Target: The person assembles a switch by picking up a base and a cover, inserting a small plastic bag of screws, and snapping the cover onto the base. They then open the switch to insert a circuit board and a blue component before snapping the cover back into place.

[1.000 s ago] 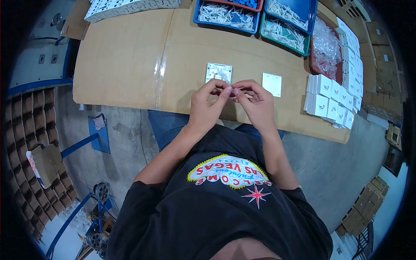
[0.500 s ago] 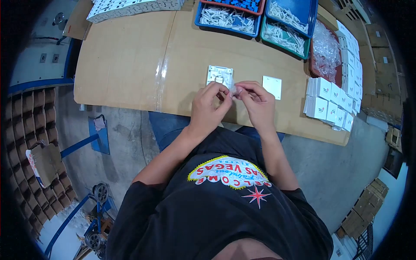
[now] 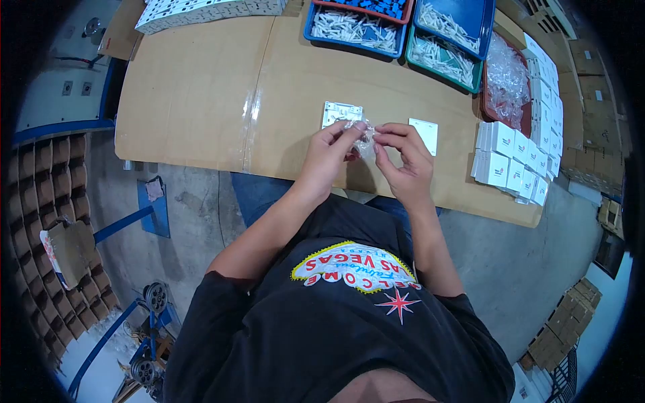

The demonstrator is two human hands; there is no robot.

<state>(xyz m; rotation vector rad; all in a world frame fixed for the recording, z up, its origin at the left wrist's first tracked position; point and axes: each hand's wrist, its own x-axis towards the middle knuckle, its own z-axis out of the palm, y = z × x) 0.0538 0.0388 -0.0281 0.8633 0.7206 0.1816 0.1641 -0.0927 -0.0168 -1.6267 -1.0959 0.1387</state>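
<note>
A small clear plastic bag [image 3: 365, 142] is stretched between my hands above the cardboard-covered table. My left hand [image 3: 327, 153] pinches its left side with thumb and fingers. On the other side, my right hand [image 3: 407, 161] grips the bag's edge between thumb and fingertips. What the bag holds, if anything, I cannot make out. Just beyond my left fingers lies a white plastic plate with fittings [image 3: 341, 113], partly covered by the hand and bag. A plain white square plate [image 3: 424, 136] lies flat behind my right hand.
Blue trays [image 3: 353, 50] and a green tray [image 3: 440, 79] at the back hold white plastic pieces. A red tray [image 3: 485, 101] of clear bags stands right of them. Small white boxes [image 3: 508, 154] are stacked at the right edge. A long white stack [image 3: 208, 17] sits at back left.
The bag is spread wider and shows more clearly between my hands. My left hand has turned and shifted slightly right; my right fingers have moved a little right.
</note>
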